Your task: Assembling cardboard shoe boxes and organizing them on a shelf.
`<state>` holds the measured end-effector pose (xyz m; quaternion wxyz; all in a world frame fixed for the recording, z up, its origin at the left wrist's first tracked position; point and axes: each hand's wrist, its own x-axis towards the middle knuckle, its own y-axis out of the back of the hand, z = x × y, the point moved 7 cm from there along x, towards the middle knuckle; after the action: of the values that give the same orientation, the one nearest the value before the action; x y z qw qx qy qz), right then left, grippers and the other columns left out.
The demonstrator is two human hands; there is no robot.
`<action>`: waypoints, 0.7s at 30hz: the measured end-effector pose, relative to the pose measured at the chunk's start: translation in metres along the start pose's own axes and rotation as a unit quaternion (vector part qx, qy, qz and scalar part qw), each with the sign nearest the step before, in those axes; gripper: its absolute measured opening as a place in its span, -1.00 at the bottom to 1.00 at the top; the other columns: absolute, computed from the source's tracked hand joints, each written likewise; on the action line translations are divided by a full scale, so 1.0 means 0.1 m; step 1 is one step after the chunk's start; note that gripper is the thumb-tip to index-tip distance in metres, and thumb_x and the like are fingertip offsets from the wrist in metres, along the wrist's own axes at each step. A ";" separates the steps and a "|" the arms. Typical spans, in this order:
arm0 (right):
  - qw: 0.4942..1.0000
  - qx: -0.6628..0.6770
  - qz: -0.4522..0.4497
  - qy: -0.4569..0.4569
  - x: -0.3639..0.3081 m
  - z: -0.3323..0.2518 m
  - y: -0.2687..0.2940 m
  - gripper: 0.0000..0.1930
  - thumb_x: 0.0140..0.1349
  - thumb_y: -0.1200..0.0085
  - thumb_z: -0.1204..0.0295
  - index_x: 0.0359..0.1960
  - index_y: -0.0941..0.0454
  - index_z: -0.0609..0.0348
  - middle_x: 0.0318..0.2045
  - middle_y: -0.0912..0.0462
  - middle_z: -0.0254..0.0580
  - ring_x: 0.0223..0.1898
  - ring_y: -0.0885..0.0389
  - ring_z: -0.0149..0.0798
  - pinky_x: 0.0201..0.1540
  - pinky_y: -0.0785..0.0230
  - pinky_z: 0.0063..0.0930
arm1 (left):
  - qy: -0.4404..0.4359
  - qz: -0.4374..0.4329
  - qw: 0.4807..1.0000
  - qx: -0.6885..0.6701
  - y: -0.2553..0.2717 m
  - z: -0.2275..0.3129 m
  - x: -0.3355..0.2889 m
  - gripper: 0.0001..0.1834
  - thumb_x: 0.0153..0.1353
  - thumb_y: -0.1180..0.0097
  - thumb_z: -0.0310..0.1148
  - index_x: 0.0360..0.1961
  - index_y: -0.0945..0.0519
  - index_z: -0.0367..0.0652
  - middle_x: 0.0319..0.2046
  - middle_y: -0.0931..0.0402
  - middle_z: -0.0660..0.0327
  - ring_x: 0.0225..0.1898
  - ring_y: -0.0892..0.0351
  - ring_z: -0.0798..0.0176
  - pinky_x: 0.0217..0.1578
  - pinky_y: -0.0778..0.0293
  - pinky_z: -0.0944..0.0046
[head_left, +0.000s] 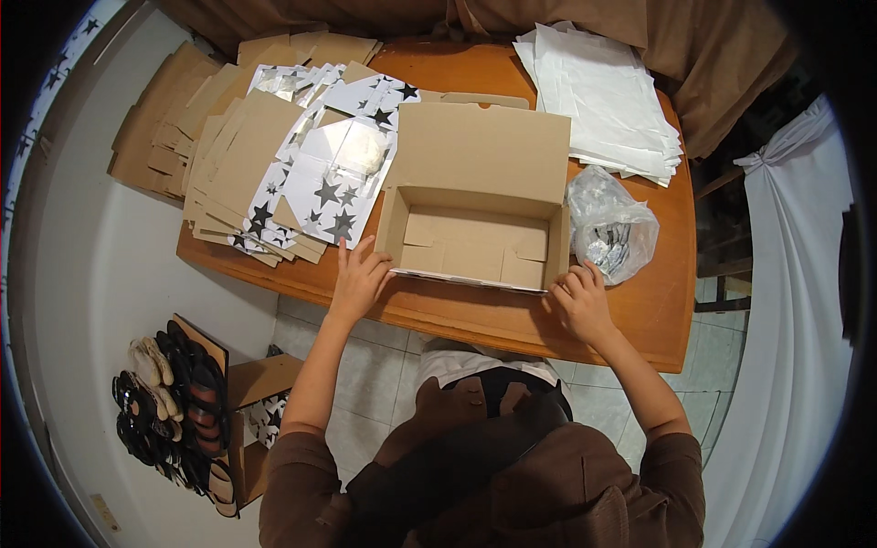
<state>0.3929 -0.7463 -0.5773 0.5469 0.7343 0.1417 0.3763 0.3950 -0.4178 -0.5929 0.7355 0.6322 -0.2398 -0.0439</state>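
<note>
An open brown cardboard box [475, 239] stands in front of me at the table's near edge, its lid [482, 151] raised at the far side. Inside, only its bare bottom with folded flaps shows. My left hand [363, 279] is at the box's near left corner, fingers spread, the thumb side against the box. At the near right corner, my right hand [580, 297] has its fingers bent around the cardboard edge. Close to that hand lies a clear plastic bag [614, 224] with small silvery packets in it.
Flat cardboard blanks [247, 151], some with black stars on white, pile up on the left of the wooden table [639, 315]. White paper sheets [598, 100] are stacked at the far right. A shoe rack [265, 379] with sandals [174, 402] stands on the lower left.
</note>
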 end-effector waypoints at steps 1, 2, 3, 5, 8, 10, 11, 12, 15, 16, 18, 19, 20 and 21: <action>1.000 0.001 0.002 0.001 0.00 0.00 0.00 -0.84 -0.04 -0.15 0.39 -0.38 -0.53 0.09 -0.32 -0.46 -0.28 -0.07 -0.39 -0.17 0.17 -0.09 -0.07 | -0.009 -0.001 1.000 -0.010 0.01 0.00 0.00 -0.88 0.05 -0.18 -0.32 -0.40 -0.53 -0.08 -0.19 -0.45 0.37 0.19 -0.19 0.05 0.24 0.18 -0.33; 1.000 -0.003 0.000 0.001 0.00 0.00 0.00 -0.84 -0.03 -0.15 0.39 -0.38 -0.53 0.09 -0.33 -0.46 -0.27 -0.07 -0.39 -0.17 0.17 -0.09 -0.07 | -0.018 -0.003 1.000 -0.020 0.01 0.00 0.00 -0.86 0.04 -0.18 -0.29 -0.42 -0.54 -0.08 -0.22 -0.46 0.39 0.18 -0.22 0.07 0.25 0.17 -0.29; 1.000 -0.006 -0.002 0.000 -0.01 0.00 0.00 -0.84 -0.03 -0.15 0.38 -0.38 -0.53 0.09 -0.33 -0.46 -0.27 -0.07 -0.39 -0.17 0.17 -0.09 -0.07 | -0.019 -0.003 1.000 -0.019 0.02 -0.02 0.01 -0.86 0.04 -0.18 -0.29 -0.42 -0.54 -0.08 -0.22 -0.46 0.39 0.18 -0.22 0.07 0.25 0.17 -0.29; 1.000 -0.010 -0.003 -0.001 0.01 -0.02 0.01 -0.84 -0.03 -0.15 0.38 -0.38 -0.53 0.08 -0.33 -0.46 -0.26 -0.07 -0.39 -0.16 0.17 -0.09 -0.07 | -0.035 -0.025 0.998 -0.035 0.00 -0.03 0.01 -0.88 0.06 -0.18 -0.30 -0.45 -0.55 -0.09 -0.21 -0.46 0.36 0.17 -0.23 0.06 0.26 0.15 -0.26; 1.000 -0.016 -0.007 -0.009 0.01 -0.03 0.02 -0.84 -0.03 -0.15 0.38 -0.38 -0.53 0.08 -0.32 -0.46 -0.26 -0.06 -0.39 -0.15 0.18 -0.07 -0.06 | -0.038 -0.049 0.998 -0.027 -0.03 -0.06 0.01 -0.86 0.06 -0.17 -0.27 -0.43 -0.56 -0.09 -0.18 -0.46 0.36 0.18 -0.22 0.05 0.26 0.12 -0.23; 1.000 -0.019 -0.010 -0.018 0.01 -0.03 0.03 -0.84 -0.02 -0.15 0.37 -0.39 -0.52 0.08 -0.32 -0.46 -0.26 -0.05 -0.39 -0.15 0.20 -0.06 -0.05 | -0.038 -0.036 0.997 -0.053 0.01 -0.07 -0.01 -0.87 0.09 -0.15 -0.29 -0.37 -0.59 -0.07 -0.14 -0.46 0.31 0.18 -0.22 0.04 0.25 0.10 -0.21; 0.999 -0.018 -0.028 -0.021 0.02 -0.03 0.04 -0.84 -0.01 -0.14 0.37 -0.37 -0.53 0.07 -0.28 -0.47 -0.27 -0.02 -0.39 -0.14 0.22 -0.04 -0.05 | -0.034 -0.023 0.996 -0.080 0.04 -0.07 -0.03 -0.86 0.11 -0.12 -0.31 -0.31 -0.61 -0.06 -0.09 -0.46 0.26 0.19 -0.22 0.03 0.25 0.07 -0.19; 0.998 -0.018 -0.047 -0.025 0.04 -0.04 0.06 -0.84 0.01 -0.14 0.37 -0.35 -0.55 0.07 -0.23 -0.49 -0.27 0.01 -0.38 -0.13 0.24 -0.01 -0.04 | -0.039 -0.024 0.996 -0.081 0.07 -0.04 -0.03 -0.86 0.11 -0.12 -0.31 -0.31 -0.61 -0.06 -0.09 -0.46 0.26 0.19 -0.22 0.03 0.25 0.07 -0.19; 0.999 0.013 -0.017 -0.044 0.23 -0.10 0.25 -0.82 0.05 -0.12 0.37 -0.30 -0.57 0.07 -0.12 -0.51 -0.27 0.07 -0.35 -0.10 0.26 0.01 0.00 | 0.023 0.140 0.973 -0.185 0.36 -0.15 -0.10 -0.70 0.20 0.05 -0.39 -0.05 -0.54 -0.15 0.04 -0.39 0.02 0.13 -0.30 -0.02 0.19 -0.11 -0.04; 0.999 0.014 -0.019 -0.045 0.32 -0.12 0.27 -0.82 0.05 -0.12 0.37 -0.30 -0.57 0.07 -0.12 -0.51 -0.27 0.07 -0.35 -0.10 0.26 0.01 0.00 | 0.024 0.137 0.973 -0.186 0.34 -0.19 -0.11 -0.70 0.20 0.05 -0.39 -0.05 -0.54 -0.15 0.04 -0.39 0.02 0.13 -0.30 -0.02 0.19 -0.11 -0.04; 0.998 0.045 0.002 -0.041 0.57 -0.17 0.27 -0.81 0.07 -0.11 0.39 -0.26 -0.59 0.08 -0.07 -0.52 -0.25 0.08 -0.35 -0.07 0.23 -0.04 0.01 | 0.193 0.125 0.920 -0.318 0.17 -0.53 -0.12 -0.69 0.26 0.09 -0.36 -0.02 -0.50 -0.24 0.03 -0.39 0.01 0.11 -0.33 -0.01 0.14 -0.19 0.09; 0.998 0.052 0.026 -0.021 0.74 -0.23 0.26 -0.83 0.07 -0.11 0.41 -0.28 -0.58 0.10 -0.14 -0.54 -0.25 0.04 -0.39 -0.10 0.19 -0.12 -0.04 | 0.203 0.077 0.908 -0.359 0.10 -0.59 -0.08 -0.66 0.29 0.11 -0.33 0.00 -0.46 -0.32 0.02 -0.39 -0.02 0.08 -0.35 0.01 0.08 -0.25 0.19; 0.998 0.054 0.027 -0.020 0.91 -0.27 0.20 -0.83 0.07 -0.11 0.41 -0.28 -0.58 0.10 -0.14 -0.54 -0.25 0.04 -0.39 -0.10 0.19 -0.12 -0.04 | 0.187 0.047 0.916 -0.352 0.00 -0.63 -0.07 -0.63 0.29 0.09 -0.30 0.01 -0.45 -0.33 0.01 -0.40 -0.02 0.08 -0.37 0.04 0.08 -0.27 0.21; 0.996 0.084 0.030 0.010 1.10 -0.35 0.12 -0.84 0.06 -0.12 0.42 -0.29 -0.58 0.10 -0.16 -0.55 -0.26 0.01 -0.41 -0.12 0.17 -0.17 -0.10 | 0.175 0.017 0.917 -0.358 -0.11 -0.65 -0.06 -0.61 0.29 0.08 -0.28 0.02 -0.44 -0.35 0.01 -0.40 -0.02 0.08 -0.37 0.04 0.08 -0.27 0.22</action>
<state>0.4395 -0.6580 -0.5183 0.4702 0.7777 0.1565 0.3868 0.4186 -0.3585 -0.6109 0.9434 0.3202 -0.0867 -0.0028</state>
